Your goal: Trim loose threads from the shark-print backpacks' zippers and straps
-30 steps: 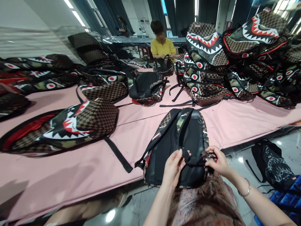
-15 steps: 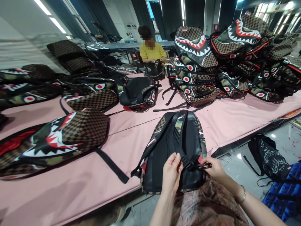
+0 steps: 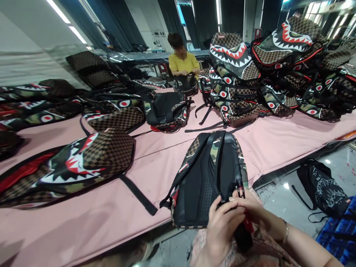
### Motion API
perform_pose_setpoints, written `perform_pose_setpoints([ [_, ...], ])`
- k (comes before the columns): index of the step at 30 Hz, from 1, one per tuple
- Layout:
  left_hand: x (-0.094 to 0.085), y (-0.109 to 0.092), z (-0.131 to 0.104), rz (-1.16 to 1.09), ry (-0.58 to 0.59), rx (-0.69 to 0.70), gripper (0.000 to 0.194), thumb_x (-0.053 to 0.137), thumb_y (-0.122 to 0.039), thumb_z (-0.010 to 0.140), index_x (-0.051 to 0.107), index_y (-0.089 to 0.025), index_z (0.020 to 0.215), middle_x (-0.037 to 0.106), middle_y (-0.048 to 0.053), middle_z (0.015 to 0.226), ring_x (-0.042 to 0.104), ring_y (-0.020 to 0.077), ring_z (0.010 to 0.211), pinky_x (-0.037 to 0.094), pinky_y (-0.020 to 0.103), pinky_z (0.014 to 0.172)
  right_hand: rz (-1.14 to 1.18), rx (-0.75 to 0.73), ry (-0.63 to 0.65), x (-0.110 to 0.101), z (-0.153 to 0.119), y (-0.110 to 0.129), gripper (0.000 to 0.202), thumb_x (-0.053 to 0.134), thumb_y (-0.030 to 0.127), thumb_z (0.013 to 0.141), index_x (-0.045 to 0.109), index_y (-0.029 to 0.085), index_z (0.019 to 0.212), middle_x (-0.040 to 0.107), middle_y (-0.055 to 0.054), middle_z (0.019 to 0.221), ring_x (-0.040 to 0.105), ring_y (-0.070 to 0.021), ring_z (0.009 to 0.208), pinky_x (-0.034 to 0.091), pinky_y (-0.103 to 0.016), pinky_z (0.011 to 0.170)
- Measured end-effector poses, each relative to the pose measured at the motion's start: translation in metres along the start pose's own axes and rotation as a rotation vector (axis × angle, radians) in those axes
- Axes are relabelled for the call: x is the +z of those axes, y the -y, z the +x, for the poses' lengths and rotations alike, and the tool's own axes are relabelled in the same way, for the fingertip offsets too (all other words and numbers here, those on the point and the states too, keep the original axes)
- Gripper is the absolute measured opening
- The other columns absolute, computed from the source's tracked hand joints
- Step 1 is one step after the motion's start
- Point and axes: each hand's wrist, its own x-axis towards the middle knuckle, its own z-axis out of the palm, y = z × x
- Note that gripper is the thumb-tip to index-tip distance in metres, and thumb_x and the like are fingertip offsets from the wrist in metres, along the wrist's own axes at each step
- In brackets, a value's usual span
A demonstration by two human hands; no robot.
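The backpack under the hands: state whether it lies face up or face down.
Face down. The backpack shows its black padded back panel and shoulder straps upward on the pink table, both hands at its lower edge.

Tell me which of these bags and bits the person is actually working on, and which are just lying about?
In hand:
- backpack lying face down at the table edge
- its black strap with buckle, gripped by left hand and right hand

Lying about:
- shark-mouth backpack on the pink table
- heap of backpacks
- black bag on the floor
- a co-worker with another bag
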Motion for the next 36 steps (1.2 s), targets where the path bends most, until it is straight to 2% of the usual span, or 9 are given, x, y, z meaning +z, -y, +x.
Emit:
perform_pose_setpoints([
  [4, -0.042, -0.040, 0.009, -0.377, -0.626, -0.082, 0.012, 0.062, -0.035, 0.072, 0.068, -0.025, 0.070, 0.064, 0.003, 0.060, 0.061, 0.0233, 0.069, 0.050, 0.039, 0.068, -0.074, 0.079, -0.015, 0.007, 0.003, -0.017, 0.033, 0.062, 0.041, 0.064, 0.038, 0.020, 0.055, 0.031, 0.010, 0.043, 0.024, -0.0052, 0.039, 0.020, -0.019, 0.039],
  [6, -0.064, -0.050, 0.019, -0.450, -0.966, -0.145, 0.008, 0.067, -0.029, 0.068, 0.063, -0.022, 0.068, 0.058, -0.002, 0.056, 0.056, 0.0153, 0.059, 0.049, 0.028, 0.056, -0.162, 0.071, 0.037, 0.005, -0.003, -0.023, 0.033, 0.062, 0.038, 0.064, 0.037, 0.019, 0.053, 0.031, 0.009, 0.043, 0.025, -0.0052, 0.040, 0.019, -0.019, 0.040],
  [8, -0.075, -0.049, 0.027, -0.501, -1.109, -0.238, 0.013, 0.070, -0.025, 0.065, 0.059, -0.018, 0.066, 0.055, -0.005, 0.059, 0.050, 0.0085, 0.052, 0.043, 0.018, 0.046, -0.321, 0.010, 0.119, -0.001, -0.014, -0.025, 0.027, 0.059, 0.032, 0.067, 0.041, 0.018, 0.053, 0.036, 0.007, 0.047, 0.031, -0.0065, 0.045, 0.022, -0.019, 0.043],
  [10, -0.073, -0.040, 0.032, -0.570, -0.957, -0.393, 0.018, 0.071, -0.028, 0.063, 0.060, -0.015, 0.070, 0.055, -0.005, 0.057, 0.043, 0.0039, 0.043, 0.032, 0.014, 0.037, -0.500, -0.075, 0.160, -0.010, -0.026, -0.023, 0.018, 0.056, 0.024, 0.070, 0.046, 0.017, 0.057, 0.043, 0.006, 0.053, 0.039, -0.0086, 0.052, 0.027, -0.019, 0.048],
  [13, -0.049, -0.018, 0.030, -0.634, -0.530, -0.648, 0.031, 0.070, -0.034, 0.065, 0.060, -0.013, 0.086, 0.054, -0.004, 0.049, 0.034, 0.0014, 0.032, 0.024, 0.013, 0.033, -0.632, -0.198, 0.098, -0.025, -0.037, -0.012, 0.005, 0.056, 0.022, 0.074, 0.055, 0.019, 0.077, 0.053, 0.004, 0.065, 0.048, -0.0120, 0.061, 0.035, -0.021, 0.055],
  [15, -0.030, -0.007, 0.026, -0.634, -0.410, -0.698, 0.031, 0.067, -0.037, 0.067, 0.059, -0.013, 0.085, 0.055, -0.003, 0.047, 0.035, 0.0017, 0.030, 0.022, 0.013, 0.033, -0.619, -0.295, 0.033, -0.031, -0.037, -0.003, 0.018, 0.051, 0.026, 0.080, 0.054, 0.021, 0.097, 0.059, 0.000, 0.079, 0.053, -0.0151, 0.071, 0.041, -0.024, 0.062],
  [20, -0.006, 0.003, 0.018, -0.571, -0.386, -0.691, 0.030, 0.064, -0.042, 0.069, 0.058, -0.013, 0.073, 0.054, -0.003, 0.044, 0.035, 0.0032, 0.026, 0.024, 0.015, 0.029, -0.665, -0.514, -0.106, -0.024, -0.024, 0.010, 0.019, 0.045, 0.027, 0.085, 0.056, 0.022, 0.100, 0.061, -0.006, 0.093, 0.056, -0.0193, 0.087, 0.044, -0.029, 0.074],
  [26, -0.008, 0.007, 0.013, -0.523, -0.370, -0.685, 0.035, 0.065, -0.043, 0.067, 0.061, -0.014, 0.086, 0.054, -0.004, 0.044, 0.038, 0.0050, 0.027, 0.030, 0.016, 0.029, -0.788, -0.667, -0.042, 0.002, -0.012, 0.019, 0.018, 0.047, 0.020, 0.083, 0.056, 0.021, 0.098, 0.062, -0.006, 0.086, 0.057, -0.0180, 0.078, 0.044, -0.029, 0.068],
  [36, -0.004, 0.009, 0.015, -0.513, -0.348, -0.689, 0.032, 0.064, -0.044, 0.068, 0.060, -0.014, 0.078, 0.051, -0.005, 0.042, 0.038, 0.0057, 0.027, 0.032, 0.017, 0.029, -0.753, -0.693, -0.134, 0.002, -0.006, 0.015, 0.012, 0.047, 0.021, 0.083, 0.059, 0.021, 0.087, 0.063, -0.004, 0.077, 0.057, -0.0165, 0.071, 0.044, -0.028, 0.063],
])
